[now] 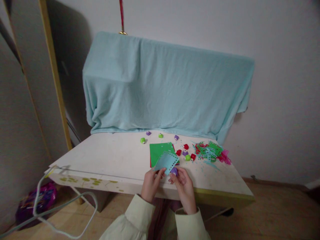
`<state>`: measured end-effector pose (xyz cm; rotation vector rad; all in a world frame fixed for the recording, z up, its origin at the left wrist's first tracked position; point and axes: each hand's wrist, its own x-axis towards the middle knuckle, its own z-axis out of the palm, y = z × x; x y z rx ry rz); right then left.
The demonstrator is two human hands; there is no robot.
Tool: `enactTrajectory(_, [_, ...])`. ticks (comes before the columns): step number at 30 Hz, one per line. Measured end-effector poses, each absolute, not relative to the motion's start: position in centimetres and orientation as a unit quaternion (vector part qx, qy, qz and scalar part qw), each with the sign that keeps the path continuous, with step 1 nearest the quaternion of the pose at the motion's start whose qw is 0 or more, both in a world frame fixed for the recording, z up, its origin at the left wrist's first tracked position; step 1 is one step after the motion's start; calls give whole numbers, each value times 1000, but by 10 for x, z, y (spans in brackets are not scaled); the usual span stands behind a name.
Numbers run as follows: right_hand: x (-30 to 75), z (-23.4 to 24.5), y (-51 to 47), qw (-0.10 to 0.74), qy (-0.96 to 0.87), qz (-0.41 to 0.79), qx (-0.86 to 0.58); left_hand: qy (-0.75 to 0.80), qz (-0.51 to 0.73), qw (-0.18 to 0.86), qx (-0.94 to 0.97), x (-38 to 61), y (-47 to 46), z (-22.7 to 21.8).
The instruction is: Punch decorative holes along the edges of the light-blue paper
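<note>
Left hand point(150, 184) pinches light-blue sheet point(166, 162), lower centre of frame. Right hand point(184, 186) closed around purple punch point(174, 171) at sheet edge. Sheet judged thin, light, floppy; support near the edge.

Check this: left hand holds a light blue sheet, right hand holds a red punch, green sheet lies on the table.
The head view shows the punch in the right hand is purple, not red. The left hand holds the light blue sheet; the green sheet lies on the table.
</note>
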<state>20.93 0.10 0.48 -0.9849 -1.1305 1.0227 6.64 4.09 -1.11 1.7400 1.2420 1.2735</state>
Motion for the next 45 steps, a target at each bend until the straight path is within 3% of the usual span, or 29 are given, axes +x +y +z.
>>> enactTrajectory(30, [205, 8, 0, 611, -485, 440, -443, 492, 506, 328, 627, 67, 36, -2])
enactTrajectory(45, [204, 11, -2, 619, -475, 461, -423, 466, 526, 275, 657, 66, 39, -3])
